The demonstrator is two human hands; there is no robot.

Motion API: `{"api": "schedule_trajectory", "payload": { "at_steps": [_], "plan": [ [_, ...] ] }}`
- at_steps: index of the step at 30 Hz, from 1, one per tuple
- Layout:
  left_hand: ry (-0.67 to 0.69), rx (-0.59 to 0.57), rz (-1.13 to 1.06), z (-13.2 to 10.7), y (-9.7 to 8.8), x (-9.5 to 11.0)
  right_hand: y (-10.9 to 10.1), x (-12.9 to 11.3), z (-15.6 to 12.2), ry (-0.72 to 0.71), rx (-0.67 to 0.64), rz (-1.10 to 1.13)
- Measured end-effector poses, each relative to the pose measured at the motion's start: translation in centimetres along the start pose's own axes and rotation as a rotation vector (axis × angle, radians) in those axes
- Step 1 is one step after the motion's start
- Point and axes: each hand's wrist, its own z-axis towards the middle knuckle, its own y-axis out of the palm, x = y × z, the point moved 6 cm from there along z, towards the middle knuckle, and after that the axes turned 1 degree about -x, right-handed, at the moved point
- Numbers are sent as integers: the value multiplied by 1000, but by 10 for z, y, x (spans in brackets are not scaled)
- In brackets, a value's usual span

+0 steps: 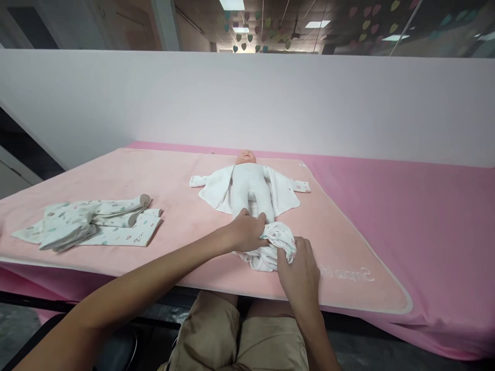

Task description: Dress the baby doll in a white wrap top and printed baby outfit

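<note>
A baby doll (251, 180) with a white cloth body lies on its back, head away from me and legs toward me. Under it a white baby top (284, 188) is spread open, with its sleeves out to both sides. At the doll's feet is a bunched white printed baby garment (279, 235). My left hand (248, 232) is closed on the garment's left side, beside the doll's lower leg. My right hand (299, 268) grips its right side between thumb and fingers. The doll's feet are hidden by my hands and the cloth.
Folded printed baby clothes (96, 224) lie at the left on a peach mat (174, 170). Beneath the mat is a pink tablecloth (425, 221). A white partition (247, 103) stands behind the table. My lap is just below the front edge.
</note>
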Motion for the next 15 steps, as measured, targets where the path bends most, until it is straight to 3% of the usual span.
{"api": "schedule_trajectory", "payload": {
  "at_steps": [5,10,15],
  "plan": [
    [-5,25,38,-1,2,2,8,12,10,79,-210,236],
    [-89,38,-211,-11,-5,-12,15,16,20,102,-346,476],
    [-78,77,-378,-20,-5,-26,28,12,21,117,-489,583]
  ]
}}
